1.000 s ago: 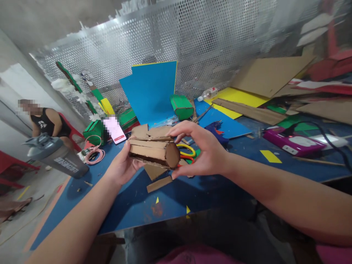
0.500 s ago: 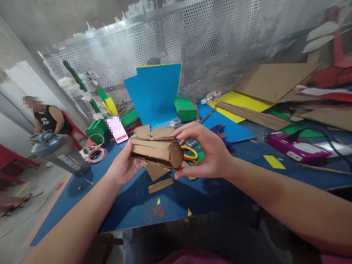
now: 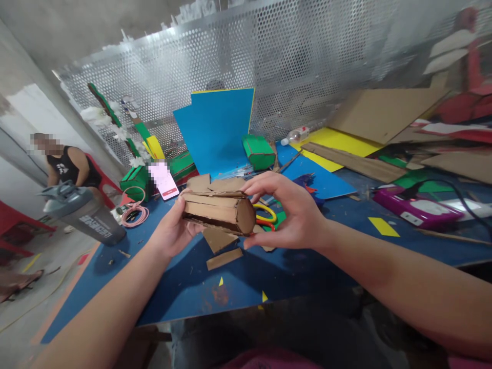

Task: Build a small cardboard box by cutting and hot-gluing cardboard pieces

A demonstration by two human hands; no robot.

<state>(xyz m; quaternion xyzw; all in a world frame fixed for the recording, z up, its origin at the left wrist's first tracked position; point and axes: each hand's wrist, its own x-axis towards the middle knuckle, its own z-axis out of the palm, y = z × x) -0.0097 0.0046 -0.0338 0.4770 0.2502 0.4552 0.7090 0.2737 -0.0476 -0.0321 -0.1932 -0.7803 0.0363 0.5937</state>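
Between my two hands, above the blue table, is a brown cardboard box with several long sides and a many-sided end cap. A dark gap runs along its lower side. My left hand grips its left end, thumb on top and fingers beneath. My right hand curves around the capped right end, fingertips at its upper edge and thumb at its lower edge. Scissors with yellow and red handles show partly behind the box. Under it lie cardboard scraps.
A grey shaker bottle and a phone stand left. Blue board and a green box are behind. A purple power strip with a cable lies right, near cardboard sheets. A person sits far left.
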